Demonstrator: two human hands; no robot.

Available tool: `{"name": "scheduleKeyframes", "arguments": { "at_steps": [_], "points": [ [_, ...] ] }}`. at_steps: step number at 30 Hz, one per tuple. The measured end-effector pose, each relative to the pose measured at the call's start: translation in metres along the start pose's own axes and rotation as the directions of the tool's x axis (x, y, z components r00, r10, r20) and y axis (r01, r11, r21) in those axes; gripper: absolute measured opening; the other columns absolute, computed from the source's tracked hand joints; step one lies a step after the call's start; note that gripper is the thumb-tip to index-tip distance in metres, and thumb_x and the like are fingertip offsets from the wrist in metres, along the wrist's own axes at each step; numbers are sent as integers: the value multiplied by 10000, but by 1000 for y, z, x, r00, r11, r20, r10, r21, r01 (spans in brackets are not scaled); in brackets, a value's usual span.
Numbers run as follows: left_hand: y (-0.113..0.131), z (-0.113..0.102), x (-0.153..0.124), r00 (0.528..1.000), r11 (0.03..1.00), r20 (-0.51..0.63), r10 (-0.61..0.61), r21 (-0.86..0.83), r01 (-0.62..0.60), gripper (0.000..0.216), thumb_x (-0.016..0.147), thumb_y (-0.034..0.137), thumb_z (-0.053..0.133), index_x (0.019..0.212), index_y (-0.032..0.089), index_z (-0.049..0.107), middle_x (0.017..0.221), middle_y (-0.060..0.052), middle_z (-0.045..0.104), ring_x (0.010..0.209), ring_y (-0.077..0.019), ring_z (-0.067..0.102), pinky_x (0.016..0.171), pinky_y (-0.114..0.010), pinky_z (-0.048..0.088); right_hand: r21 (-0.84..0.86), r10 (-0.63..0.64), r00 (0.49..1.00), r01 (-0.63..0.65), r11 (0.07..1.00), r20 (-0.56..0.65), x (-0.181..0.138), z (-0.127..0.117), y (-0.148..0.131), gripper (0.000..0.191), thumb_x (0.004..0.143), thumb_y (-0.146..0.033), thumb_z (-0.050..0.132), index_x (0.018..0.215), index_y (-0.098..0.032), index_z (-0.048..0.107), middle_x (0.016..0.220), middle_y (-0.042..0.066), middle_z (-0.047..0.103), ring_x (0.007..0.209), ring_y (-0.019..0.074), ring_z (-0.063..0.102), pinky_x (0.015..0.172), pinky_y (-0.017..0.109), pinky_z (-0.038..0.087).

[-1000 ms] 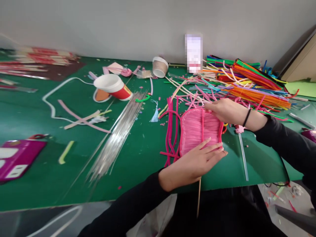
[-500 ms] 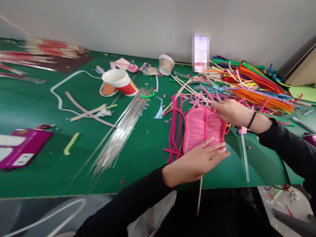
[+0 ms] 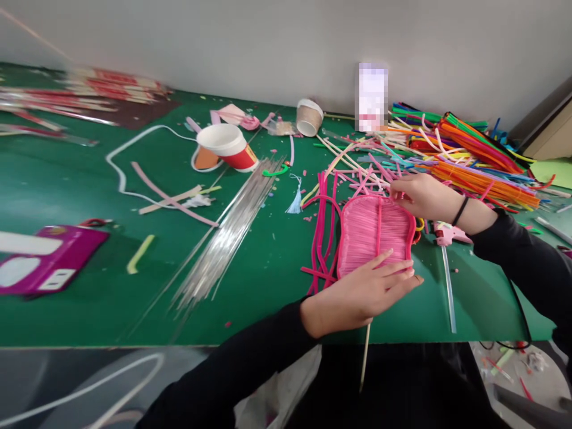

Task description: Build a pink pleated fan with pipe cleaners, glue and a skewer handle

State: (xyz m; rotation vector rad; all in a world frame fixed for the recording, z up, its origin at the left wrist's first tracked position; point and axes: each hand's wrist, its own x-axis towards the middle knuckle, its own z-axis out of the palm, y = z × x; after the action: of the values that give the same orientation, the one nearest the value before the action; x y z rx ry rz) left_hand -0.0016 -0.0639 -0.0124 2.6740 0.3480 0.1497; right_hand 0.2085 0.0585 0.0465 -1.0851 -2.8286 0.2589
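Observation:
A pink fan-shaped panel of pipe cleaners [image 3: 360, 229] lies on the green table, with a brighter pink strip down its middle and a bright pink edging. Its thin wooden stick [image 3: 365, 357] points toward me past the table edge. My left hand [image 3: 361, 292] rests flat across the panel's lower part, fingers stretched out, covering the bottom. At the top right corner, my right hand [image 3: 417, 193] pinches the edging, its fingertips partly hidden. Bright pink pipe cleaners [image 3: 320, 238] lie just left of the panel. A pink glue gun [image 3: 443, 233] with a clear glue stick sits under my right forearm.
Bundles of coloured pipe cleaners [image 3: 482, 149] pile up at back right. A phone [image 3: 372, 98] leans on the wall. Left of the panel are metal wires [image 3: 232, 232], a red-and-white paper cup [image 3: 227, 146], a blue tassel [image 3: 295, 199] and a purple packet [image 3: 74, 256].
The whole view has shifted slightly, so things appear farther right. Both hands stay at nearly the same spots on the panel, and more of the glue gun shows.

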Motion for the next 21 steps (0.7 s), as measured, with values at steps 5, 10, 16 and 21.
{"name": "scheduleKeyframes", "arguments": {
  "at_steps": [5,10,16,21],
  "points": [
    [0,0,0,1000,1000,-4,11,2,-11,743,824,5,455,1517,146,228,1547,-126,433,1514,-219,210,1231,-494,170,-43,47,997,-44,998,69,4,-4,-5,243,788,-39,478,902,-134,671,766,52,691,681,140,558,648,248,358],
    [0,1,0,1000,1000,-10,27,6,-27,700,846,3,427,1510,126,239,1551,-138,425,1515,-232,207,1228,-510,163,-122,103,987,-88,989,122,8,-4,-6,244,832,-63,480,954,-137,678,856,78,725,736,155,592,647,261,335],
    [0,1,0,1000,1000,11,23,0,-23,702,843,-5,406,1510,123,229,1566,-134,403,1520,-227,187,1233,-510,134,-164,145,979,-121,979,141,10,1,-2,227,878,-110,490,1002,-141,678,905,91,731,792,169,626,657,268,339],
    [0,1,0,1000,1000,16,15,1,-15,655,875,4,378,1505,123,242,1564,-130,407,1517,-229,197,1227,-514,151,-171,148,976,-121,978,159,11,1,-3,222,889,-111,494,1010,-140,679,927,94,735,834,180,638,673,273,350]
  ]
}}
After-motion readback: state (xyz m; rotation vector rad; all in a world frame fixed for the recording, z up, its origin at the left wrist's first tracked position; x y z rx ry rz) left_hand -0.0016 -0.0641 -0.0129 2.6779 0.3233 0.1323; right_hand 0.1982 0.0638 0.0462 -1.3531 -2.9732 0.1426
